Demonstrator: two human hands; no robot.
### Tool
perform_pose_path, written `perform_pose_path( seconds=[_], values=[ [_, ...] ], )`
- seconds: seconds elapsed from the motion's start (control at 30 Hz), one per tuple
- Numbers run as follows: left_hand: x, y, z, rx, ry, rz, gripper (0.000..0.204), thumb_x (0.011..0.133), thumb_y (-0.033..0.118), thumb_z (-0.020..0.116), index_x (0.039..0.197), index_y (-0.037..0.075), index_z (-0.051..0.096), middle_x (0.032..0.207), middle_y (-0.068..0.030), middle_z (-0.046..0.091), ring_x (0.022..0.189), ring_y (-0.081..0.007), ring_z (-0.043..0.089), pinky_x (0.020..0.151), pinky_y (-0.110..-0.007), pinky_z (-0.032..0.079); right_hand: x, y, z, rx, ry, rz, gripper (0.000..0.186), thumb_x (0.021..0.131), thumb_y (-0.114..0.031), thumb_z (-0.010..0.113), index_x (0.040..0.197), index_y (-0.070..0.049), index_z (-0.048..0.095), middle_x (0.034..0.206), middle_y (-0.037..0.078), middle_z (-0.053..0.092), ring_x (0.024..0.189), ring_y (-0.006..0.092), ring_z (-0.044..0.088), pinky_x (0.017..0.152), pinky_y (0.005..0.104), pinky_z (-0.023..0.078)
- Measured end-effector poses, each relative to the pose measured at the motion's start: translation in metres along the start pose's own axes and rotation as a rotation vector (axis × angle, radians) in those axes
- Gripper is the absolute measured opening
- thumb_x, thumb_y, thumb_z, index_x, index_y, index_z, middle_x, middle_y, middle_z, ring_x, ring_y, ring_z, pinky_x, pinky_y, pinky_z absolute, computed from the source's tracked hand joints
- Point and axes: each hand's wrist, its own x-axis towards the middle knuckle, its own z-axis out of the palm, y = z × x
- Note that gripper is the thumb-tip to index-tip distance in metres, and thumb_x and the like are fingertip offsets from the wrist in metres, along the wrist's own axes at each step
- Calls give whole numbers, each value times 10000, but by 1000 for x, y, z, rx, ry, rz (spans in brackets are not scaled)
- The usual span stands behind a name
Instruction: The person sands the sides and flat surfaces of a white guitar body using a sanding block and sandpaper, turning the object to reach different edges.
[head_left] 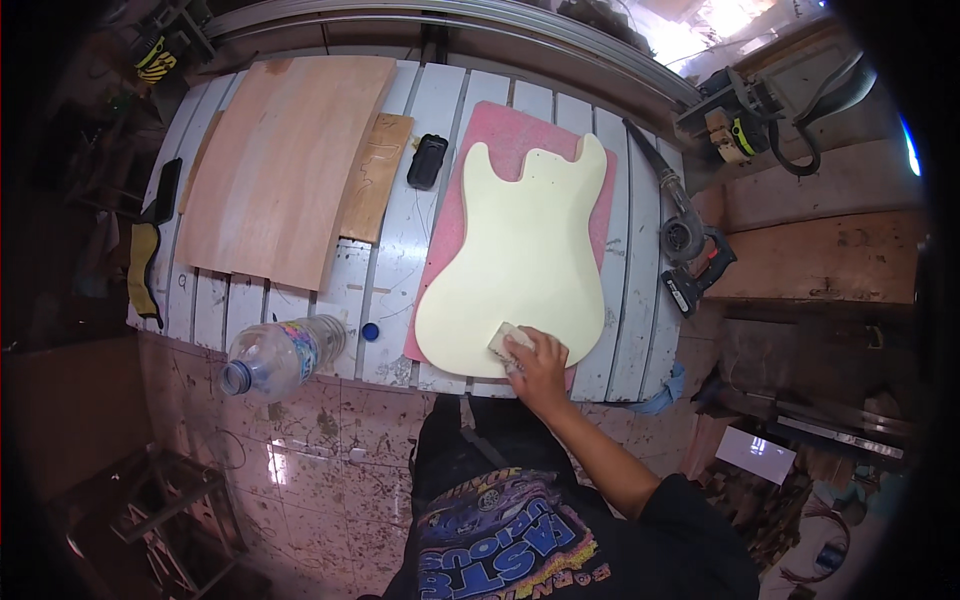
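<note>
A cream-coloured electric guitar body [525,250] lies flat on a pink mat [492,125], its two horns toward the far side. My right hand [538,365] is closed around a small pale sanding block [508,342], which rests against the lower end of the guitar body. The block's underside is hidden, so any paper on it cannot be made out. My left hand is out of the picture.
The slatted white table [400,265] carries thin plywood sheets [285,160], a black case [428,162], a blue bottle cap [371,331] and a cordless blower [690,235]. A clear plastic bottle [275,355] lies at the near left edge. A blue cloth [662,390] hangs at the near right.
</note>
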Motion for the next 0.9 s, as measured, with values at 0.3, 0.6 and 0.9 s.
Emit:
perform_pose_path(
  seconds=[0.3,0.6,0.9],
  values=[
    [-8,0,-2,26,-2,-1,399,949,266,628,1215,-26,684,999,-272,744,927,-425,736,833,-530,549,39,38,26,-128,73,161,608,817,-124,767,1406,-215,650,1393,164,582,1298,397,525,1096,579,369],
    [19,4,-24,237,-81,51,399,955,260,619,1225,-29,677,1008,-276,742,937,-429,734,840,-536,547,122,55,-25,105,112,275,654,817,-88,742,1446,-212,610,1367,164,591,1303,381,526,1094,577,358],
    [-13,332,-90,301,460,696,353,949,257,713,1164,-20,669,1121,-289,702,1088,-470,653,925,-541,507,89,58,-2,76,83,187,530,838,-123,738,1361,-183,669,1358,174,615,1274,392,539,1079,554,375]
  ],
)
